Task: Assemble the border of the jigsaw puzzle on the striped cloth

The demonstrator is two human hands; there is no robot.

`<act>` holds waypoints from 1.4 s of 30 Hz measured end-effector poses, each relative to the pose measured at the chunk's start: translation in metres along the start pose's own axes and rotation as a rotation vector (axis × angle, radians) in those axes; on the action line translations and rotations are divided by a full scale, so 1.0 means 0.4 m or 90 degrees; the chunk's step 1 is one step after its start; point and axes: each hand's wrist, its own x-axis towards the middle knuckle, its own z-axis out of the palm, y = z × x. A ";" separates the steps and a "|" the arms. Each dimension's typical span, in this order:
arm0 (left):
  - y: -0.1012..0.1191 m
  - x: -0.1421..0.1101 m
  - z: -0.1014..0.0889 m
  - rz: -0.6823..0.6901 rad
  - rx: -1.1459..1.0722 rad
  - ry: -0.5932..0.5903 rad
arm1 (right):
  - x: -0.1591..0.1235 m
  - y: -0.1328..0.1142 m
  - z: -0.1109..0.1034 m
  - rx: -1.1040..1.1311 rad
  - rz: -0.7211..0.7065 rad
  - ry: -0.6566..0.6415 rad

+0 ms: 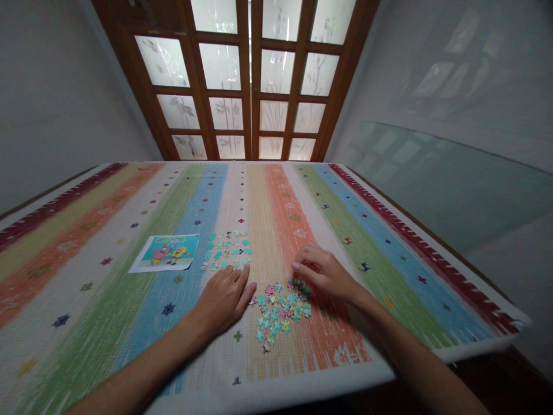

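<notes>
A heap of loose puzzle pieces [280, 314] is spread on the striped cloth [129, 288] between both hands; beyond it, sorted pieces [227, 251] lie beside a reference picture [166, 252]. The left hand [224, 298] is laid flat, empty; the right hand [326, 274] is curled narrowly at the heap's edge, where pieces could be scattered by a careless sweep

Two bare forearms — no sleeves, seemingly no jewellery.

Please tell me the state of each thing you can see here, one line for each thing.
left hand: flat on the cloth, holding nothing
right hand: fingers curled at the loose pile
loose pile: scattered, unjoined
sorted pieces: spread apart, in rough rows
picture: lying flat, face up
doors: closed
</notes>
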 end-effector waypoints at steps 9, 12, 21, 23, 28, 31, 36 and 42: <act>0.008 0.008 -0.019 0.042 -0.026 0.005 | -0.009 0.034 0.006 -0.103 -0.015 -0.166; 0.017 0.014 -0.027 0.096 -0.058 0.009 | -0.009 0.036 0.006 -0.128 -0.035 -0.190; 0.027 0.015 -0.032 0.183 -0.112 -0.012 | -0.013 0.027 0.013 -0.152 -0.034 -0.218; 0.027 0.015 -0.031 0.192 -0.102 -0.010 | -0.015 0.025 0.020 -0.159 -0.033 -0.216; 0.027 0.017 -0.030 0.213 -0.107 -0.006 | -0.017 0.017 0.025 -0.168 -0.031 -0.194; 0.027 0.019 -0.031 0.217 -0.114 -0.008 | -0.016 0.015 0.013 -0.176 -0.021 -0.197; 0.031 0.018 -0.034 0.232 -0.129 0.006 | -0.015 0.018 -0.012 -0.142 -0.013 -0.209; 0.044 0.017 -0.042 0.226 -0.156 -0.013 | -0.018 0.006 -0.006 -0.074 -0.042 -0.273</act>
